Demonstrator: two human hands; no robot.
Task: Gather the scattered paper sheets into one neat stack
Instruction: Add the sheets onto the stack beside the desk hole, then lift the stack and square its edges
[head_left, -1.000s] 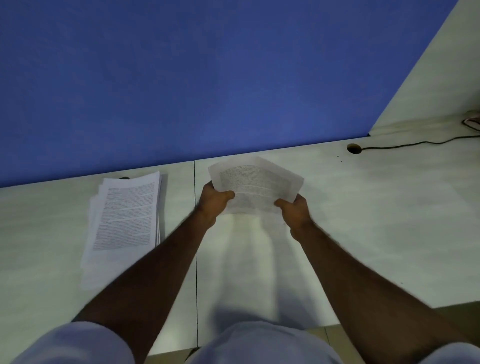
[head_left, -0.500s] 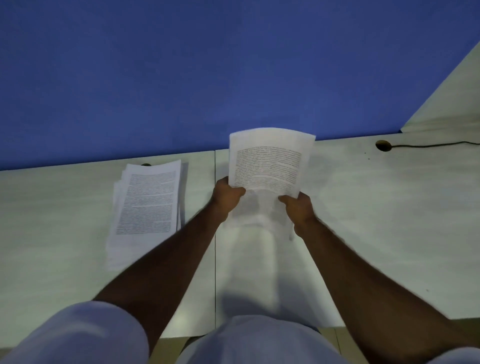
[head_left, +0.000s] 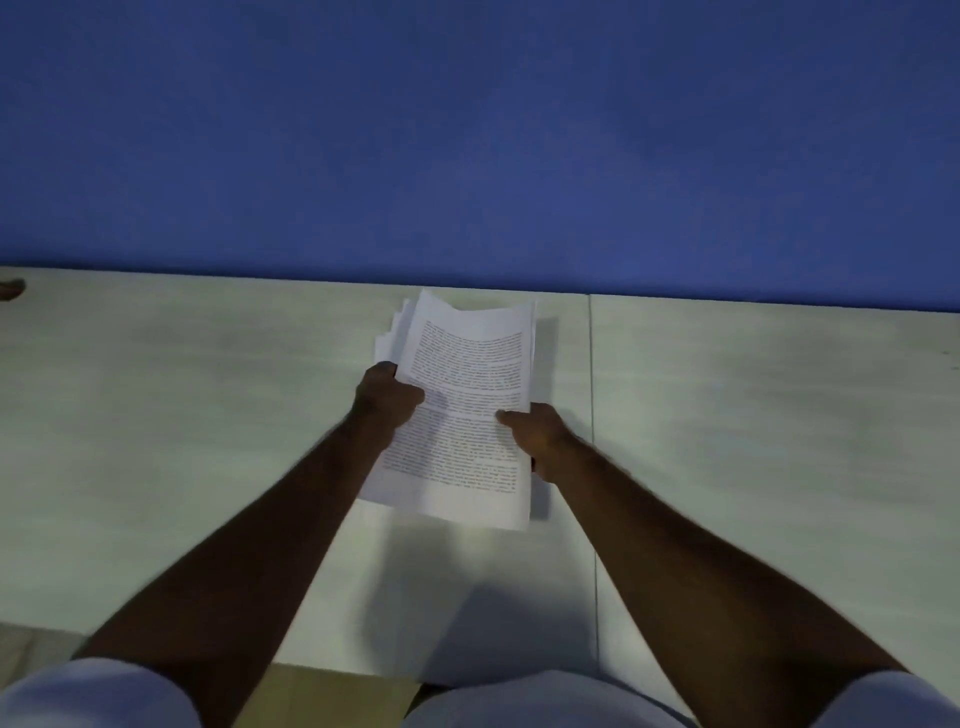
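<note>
A printed paper sheet (head_left: 470, 364) lies over the paper stack (head_left: 457, 467) on the pale table (head_left: 208, 415), its far end curling up. Edges of lower sheets fan out at the stack's far left corner (head_left: 389, 332). My left hand (head_left: 387, 397) grips the sheet's left edge, thumb on top. My right hand (head_left: 535, 436) holds the right edge of the sheet and stack, thumb pressed on the printed face. Whether the top sheet rests flat on the stack I cannot tell.
A blue wall (head_left: 467, 130) rises along the table's far edge. A seam (head_left: 592, 415) in the tabletop runs just right of the stack. A small dark object (head_left: 10, 288) sits at the far left edge. The table's near edge (head_left: 337, 670) is by my lap.
Both hands carried the sheet leftward from the middle of the table and lowered it onto the stack. The view swung left, so the cable hole at the right is out of sight.
</note>
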